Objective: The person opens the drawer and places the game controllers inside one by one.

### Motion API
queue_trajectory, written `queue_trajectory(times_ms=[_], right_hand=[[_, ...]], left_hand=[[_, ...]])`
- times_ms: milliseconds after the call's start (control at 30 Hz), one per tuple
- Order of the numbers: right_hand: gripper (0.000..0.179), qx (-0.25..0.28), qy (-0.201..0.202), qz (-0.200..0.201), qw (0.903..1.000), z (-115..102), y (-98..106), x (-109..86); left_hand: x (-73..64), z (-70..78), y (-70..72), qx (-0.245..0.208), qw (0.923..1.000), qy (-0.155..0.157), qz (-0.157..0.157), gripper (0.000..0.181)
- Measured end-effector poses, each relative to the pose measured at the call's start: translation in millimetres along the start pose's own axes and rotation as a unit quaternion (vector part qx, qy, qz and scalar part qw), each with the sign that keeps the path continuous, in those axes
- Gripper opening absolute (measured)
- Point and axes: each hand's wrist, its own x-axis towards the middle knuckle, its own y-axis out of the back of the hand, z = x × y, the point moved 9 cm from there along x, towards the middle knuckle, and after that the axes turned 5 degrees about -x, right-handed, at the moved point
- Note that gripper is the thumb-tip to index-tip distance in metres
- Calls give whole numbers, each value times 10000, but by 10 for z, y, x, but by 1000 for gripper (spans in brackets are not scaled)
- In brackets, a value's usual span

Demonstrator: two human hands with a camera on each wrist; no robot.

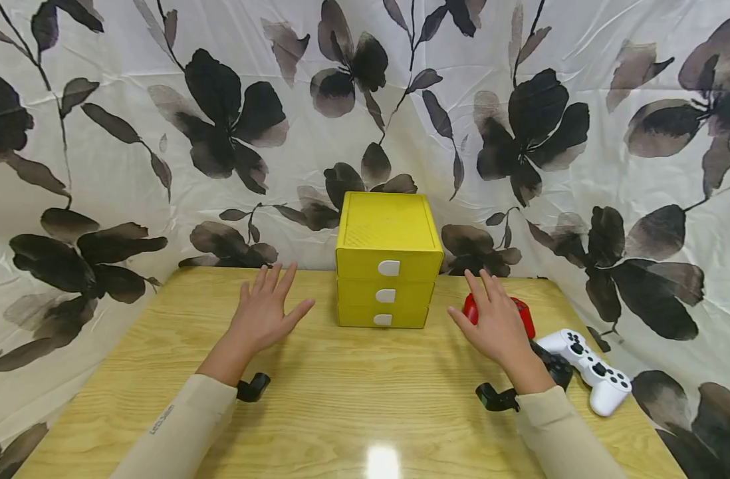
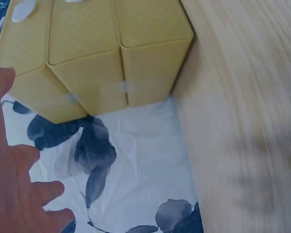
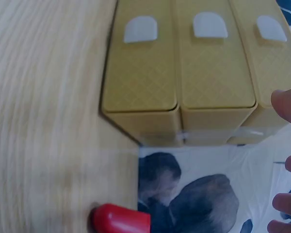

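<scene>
A yellow three-drawer box (image 1: 385, 226) with white tabs on its drawer fronts stands at the back of the wooden table. To its left, my left hand (image 1: 262, 316) is held with fingers spread and nothing in it. My right hand (image 1: 493, 322) is on the other side, also with spread fingers and nothing held, overlapping a red game controller (image 1: 525, 317) in the head view. In the left wrist view the box (image 2: 87, 48) lies beyond my thumb. The right wrist view has the drawer tabs (image 3: 210, 25) and one red controller grip (image 3: 121, 219).
A white game controller (image 1: 586, 369) lies at the right side of the table (image 1: 341, 399), against a black controller (image 1: 553, 364) partly hidden by my right wrist. Floral cloth (image 1: 221, 133) hangs behind the table and at both sides.
</scene>
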Motion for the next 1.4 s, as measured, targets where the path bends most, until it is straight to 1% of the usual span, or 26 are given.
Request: queue_trajectory(times_ms=[167,333,533,633,800,1000,1133,1233,1333,1400], right_hand=[[78,279,55,-14,9996,-82,59,30],[77,570,76,11,9983,-127,73,47],[74,935,42,201,9954,-136,107,62],[72,1105,27,342,9933,-148,133,70],[65,1384,10,647,9883,-183,202,76],[58,1588,-90,903,9831,-211,257,82],[54,1738,-39,1174,9777,-238,297,93],[51,1860,-8,1312,9738,-258,322,106],[47,2020,-8,1388,9695,-281,336,119],[45,2156,-33,1380,9667,-299,333,131]], left_hand=[[20,37,38,-251,9997,-18,6,79],[22,57,59,-577,9983,-31,-34,77],[48,90,78,-1066,9942,-132,-6,73],[72,104,85,-1351,9907,-167,25,71],[115,134,92,-1818,9832,-139,-34,67],[170,142,81,-2114,9773,-19,-145,63],[216,146,78,-2287,9734,-27,-130,61],[257,166,90,-2463,9691,-84,-86,60],[301,183,96,-2616,9651,-109,-70,60],[328,190,94,-2758,9611,-84,-92,59]])
